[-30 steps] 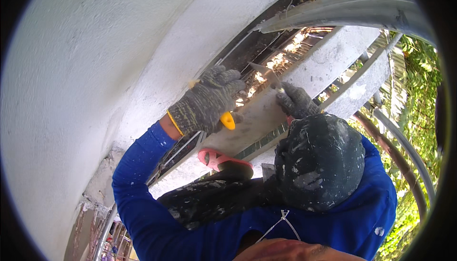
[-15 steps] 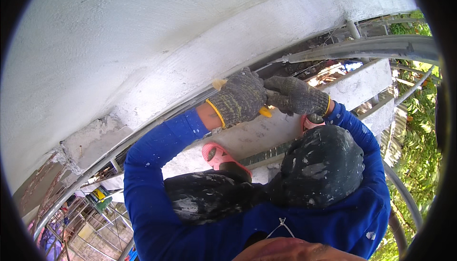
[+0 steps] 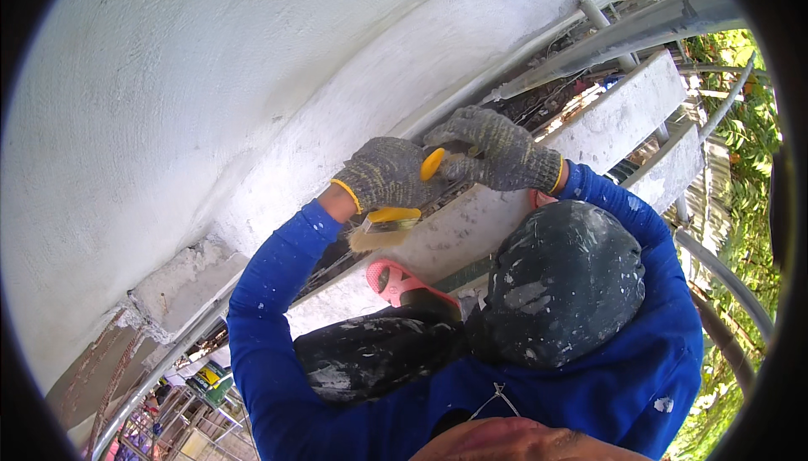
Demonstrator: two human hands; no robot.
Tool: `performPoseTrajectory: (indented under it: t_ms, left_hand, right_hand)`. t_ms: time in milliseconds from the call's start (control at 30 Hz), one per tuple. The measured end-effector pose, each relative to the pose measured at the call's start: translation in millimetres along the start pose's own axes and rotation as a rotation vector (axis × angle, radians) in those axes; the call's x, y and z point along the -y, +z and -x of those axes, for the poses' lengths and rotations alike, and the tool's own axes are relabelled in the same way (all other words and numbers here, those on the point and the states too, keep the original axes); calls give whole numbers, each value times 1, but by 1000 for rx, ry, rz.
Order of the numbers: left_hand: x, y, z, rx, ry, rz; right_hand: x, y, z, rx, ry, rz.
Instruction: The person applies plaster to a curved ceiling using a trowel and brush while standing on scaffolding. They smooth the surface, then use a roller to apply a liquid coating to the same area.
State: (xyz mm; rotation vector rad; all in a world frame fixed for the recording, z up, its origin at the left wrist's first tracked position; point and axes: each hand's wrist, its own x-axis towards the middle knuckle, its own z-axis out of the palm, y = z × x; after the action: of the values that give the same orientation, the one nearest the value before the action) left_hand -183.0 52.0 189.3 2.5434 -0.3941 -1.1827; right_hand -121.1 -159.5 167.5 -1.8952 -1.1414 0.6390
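My left hand (image 3: 380, 172), in a speckled grey glove with yellow cuff, is closed around a paintbrush with a yellow handle (image 3: 393, 214) and pale bristles (image 3: 374, 237), which hang below the hand. A rounded yellow end (image 3: 433, 164) shows between both hands. My right hand (image 3: 495, 148), gloved alike, is curled beside it, close to my left; what it grips is hidden. Both are at the foot of the white wall (image 3: 210, 74), over a dark gap beside a pale concrete beam (image 3: 446, 230).
My pink sandal (image 3: 390, 280) and paint-spattered knee (image 3: 560, 284) are below the hands. A curved metal rail (image 3: 640, 23) and slats (image 3: 614, 112) run right, with foliage (image 3: 741, 150) beyond. A broken ledge (image 3: 189, 280), pipes and a metal frame (image 3: 198, 431) lie lower left.
My hands have come together; the brush has turned from bristles above my left hand to bristles below it. The metal blade seen earlier at my right hand no longer shows clearly.
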Motion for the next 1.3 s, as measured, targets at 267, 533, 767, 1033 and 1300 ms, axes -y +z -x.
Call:
performPoseTrajectory:
  t_ms: [267, 533, 767, 1033, 1300]
  left_hand:
    - [-24, 16, -25, 161, 26, 105]
    - [-15, 66, -37, 299, 177, 376]
    - [-20, 67, -32, 422, 178, 171]
    - [-24, 121, -38, 334, 418, 47]
    - [133, 102, -38, -183, 471, -279]
  right_hand:
    - [-20, 20, 12, 150, 178, -180]
    - [-40, 44, 37, 191, 392, -653]
    - [-52, 48, 53, 300, 525, -942]
    - [-30, 53, 49, 619, 18, -168]
    - [-75, -37, 33, 438, 259, -544]
